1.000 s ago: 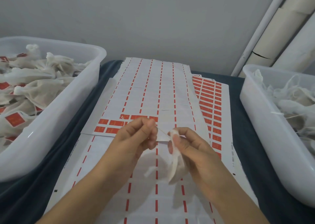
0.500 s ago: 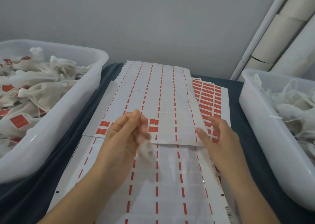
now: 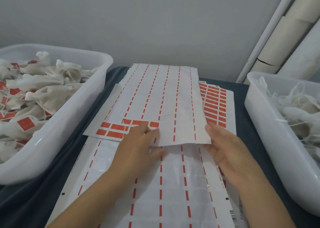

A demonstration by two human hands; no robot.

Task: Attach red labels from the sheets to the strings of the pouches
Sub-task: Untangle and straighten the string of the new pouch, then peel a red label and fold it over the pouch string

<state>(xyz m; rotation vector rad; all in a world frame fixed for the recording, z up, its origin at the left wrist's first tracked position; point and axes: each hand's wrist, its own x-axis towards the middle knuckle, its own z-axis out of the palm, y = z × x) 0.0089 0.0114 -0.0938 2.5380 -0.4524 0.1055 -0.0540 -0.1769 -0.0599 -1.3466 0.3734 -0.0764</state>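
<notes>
Left bin, at the bench's left edge: a white plastic tub heaped with pouches, many already carrying red labels on their strings. Right bin, at the right edge: a matching tub holding unlabelled pouches with loose white strings.

Between the bins, on the blue cloth that covers the bench, lie the sheets. The top sheet is mostly stripped to its backing, with a few red labels left at its near left corner. A fuller sheet shows from under its right side. A long stripped sheet runs toward the near edge.

My left hand rests flat on the top sheet's near edge, fingers straight, fingertips by the remaining labels. My right hand holds the top sheet's near right corner, thumb on top and fingers beneath it. Neither hand holds a pouch.
</notes>
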